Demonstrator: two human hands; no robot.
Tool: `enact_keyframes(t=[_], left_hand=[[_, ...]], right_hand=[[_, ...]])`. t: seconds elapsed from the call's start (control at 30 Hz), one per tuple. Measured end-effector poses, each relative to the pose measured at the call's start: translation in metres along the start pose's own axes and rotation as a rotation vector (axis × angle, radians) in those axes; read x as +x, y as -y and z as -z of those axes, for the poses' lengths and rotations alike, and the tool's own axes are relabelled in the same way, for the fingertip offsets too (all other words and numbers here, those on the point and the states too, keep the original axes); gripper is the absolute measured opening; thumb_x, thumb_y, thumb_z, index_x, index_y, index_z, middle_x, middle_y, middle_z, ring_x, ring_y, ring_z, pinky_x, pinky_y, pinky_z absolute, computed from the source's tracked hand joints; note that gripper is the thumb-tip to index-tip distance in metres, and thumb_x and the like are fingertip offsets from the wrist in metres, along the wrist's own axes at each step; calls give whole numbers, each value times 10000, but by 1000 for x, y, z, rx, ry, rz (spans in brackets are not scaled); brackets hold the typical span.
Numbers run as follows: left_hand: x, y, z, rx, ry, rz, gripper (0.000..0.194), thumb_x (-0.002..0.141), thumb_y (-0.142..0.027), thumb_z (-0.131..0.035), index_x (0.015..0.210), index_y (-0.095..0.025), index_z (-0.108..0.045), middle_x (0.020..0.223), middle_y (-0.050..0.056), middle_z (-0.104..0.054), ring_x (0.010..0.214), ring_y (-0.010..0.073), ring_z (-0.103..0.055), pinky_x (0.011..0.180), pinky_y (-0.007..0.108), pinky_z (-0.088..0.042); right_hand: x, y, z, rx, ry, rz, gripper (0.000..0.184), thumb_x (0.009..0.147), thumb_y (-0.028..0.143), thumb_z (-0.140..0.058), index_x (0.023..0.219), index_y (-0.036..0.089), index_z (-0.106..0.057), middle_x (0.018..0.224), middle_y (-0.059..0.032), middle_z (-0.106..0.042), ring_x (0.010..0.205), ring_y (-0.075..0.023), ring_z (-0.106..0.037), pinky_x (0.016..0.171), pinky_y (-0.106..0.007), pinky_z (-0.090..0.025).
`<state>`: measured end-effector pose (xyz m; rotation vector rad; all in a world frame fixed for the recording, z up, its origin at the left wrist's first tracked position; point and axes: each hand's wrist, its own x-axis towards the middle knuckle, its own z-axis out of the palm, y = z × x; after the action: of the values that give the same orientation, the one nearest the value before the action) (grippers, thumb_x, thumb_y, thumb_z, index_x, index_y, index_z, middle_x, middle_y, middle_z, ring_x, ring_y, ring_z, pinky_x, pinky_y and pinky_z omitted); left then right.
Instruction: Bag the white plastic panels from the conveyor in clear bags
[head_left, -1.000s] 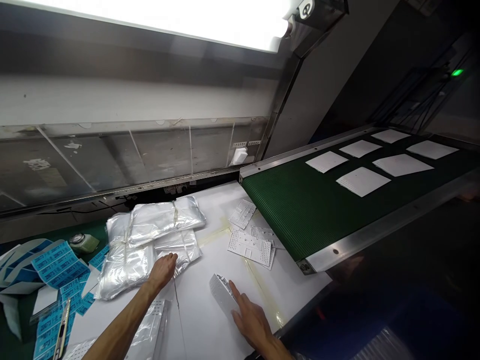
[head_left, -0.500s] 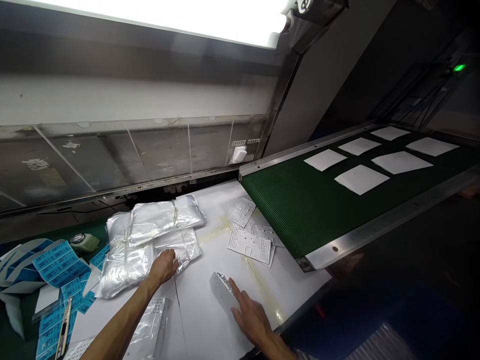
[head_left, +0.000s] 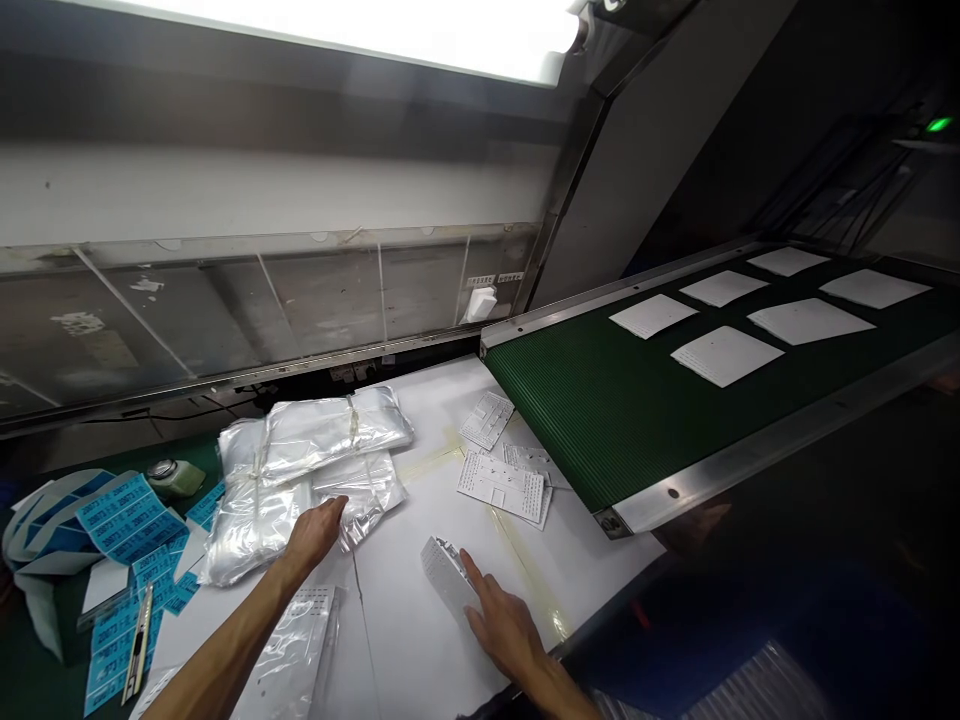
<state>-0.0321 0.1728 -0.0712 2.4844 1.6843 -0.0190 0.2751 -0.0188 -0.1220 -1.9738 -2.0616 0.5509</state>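
My left hand (head_left: 318,532) is closed at the edge of a clear plastic bag (head_left: 369,508), fingertips pinched on the film. That bag lies partly under tied bundles of clear bags (head_left: 330,438). My right hand (head_left: 504,618) grips a thin white panel with small slots (head_left: 450,582), tilted up off the white work surface, forefinger along its upper edge and thumb on its face. Similar white panels (head_left: 501,484) lie loose beyond it. Beside my left forearm, bagged panels (head_left: 300,650) rest on the surface.
A green conveyor belt (head_left: 555,410) at the right carries several flat white pieces (head_left: 727,355); its metal side rail (head_left: 720,480) borders the table. At the left lie blue label sheets (head_left: 131,520), a utility knife (head_left: 138,640) and a small jar (head_left: 175,478). A bright lamp hangs overhead.
My left hand has shifted slightly left and back from over the bags. My right hand keeps its hold on the panel, almost unmoved. The view has shifted slightly.
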Motion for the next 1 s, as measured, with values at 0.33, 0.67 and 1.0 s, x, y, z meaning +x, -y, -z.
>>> enact_keyframes(t=[0.33,0.67,1.0], left_hand=[[-13,-12,21,-349,-154,64,278,890,-378,-356,748,-216,-533,758,22,-567,678,190,-552,627,296,-388],[-82,-70,52,-1011,-174,256,268,833,-446,-473,827,-193,-563,768,38,-646,753,204,-636,660,309,-521],[-162,-129,46,-1756,-119,569,328,644,-438,-734,597,-172,-549,708,23,-582,723,175,-566,668,307,-525]], right_hand=[[-5,1,25,272,163,29,580,849,218,-414,1383,402,-281,1219,-44,-540,896,-232,-617,759,-338,-454],[12,89,67,798,-6,-128,345,816,488,-522,1054,272,-648,1076,-30,-617,1037,-223,-551,923,-335,-412],[3,134,67,544,49,167,277,880,413,-452,842,254,-676,849,-9,-581,718,-133,-554,652,-216,-409]])
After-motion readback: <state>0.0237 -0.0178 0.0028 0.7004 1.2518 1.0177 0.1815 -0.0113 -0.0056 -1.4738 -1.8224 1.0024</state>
